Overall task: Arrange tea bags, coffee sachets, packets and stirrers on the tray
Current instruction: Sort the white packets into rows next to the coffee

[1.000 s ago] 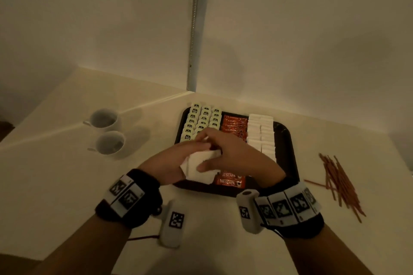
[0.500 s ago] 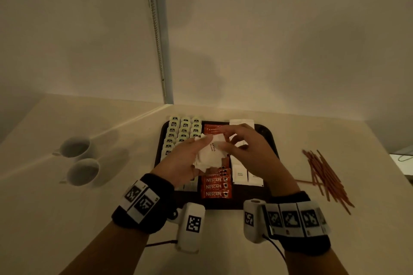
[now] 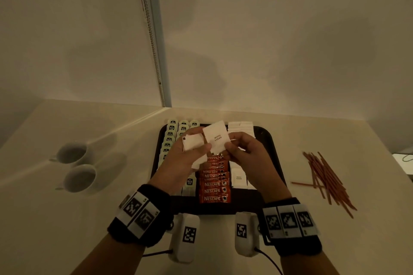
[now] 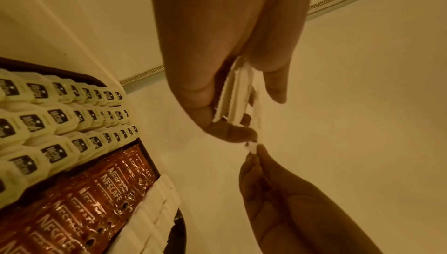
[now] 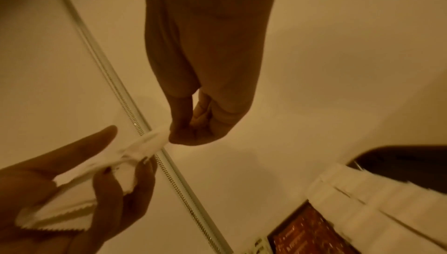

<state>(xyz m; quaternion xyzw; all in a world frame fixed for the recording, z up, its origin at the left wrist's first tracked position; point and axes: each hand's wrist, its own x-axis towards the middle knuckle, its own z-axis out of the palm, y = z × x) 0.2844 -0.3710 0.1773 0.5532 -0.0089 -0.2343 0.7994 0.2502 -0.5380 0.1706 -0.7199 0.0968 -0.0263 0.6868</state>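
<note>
A black tray holds columns of tea bags on its left, red Nescafe sachets in the middle and white sugar packets on the right. Above the tray my left hand grips a small stack of white sugar packets between thumb and fingers. My right hand pinches the edge of one "white sugar" packet that still touches the stack. The right wrist view shows that packet stretched between both hands. Brown stirrers lie loose on the table, right of the tray.
Two white cups stand on the table left of the tray. The table sits in a wall corner, with a blind chain hanging behind the tray. The table's right edge is just past the stirrers.
Both hands have risen from the tray's front with the white packets. The right hand has drawn one packet up and out of the left hand's stack. The head view has shifted.
</note>
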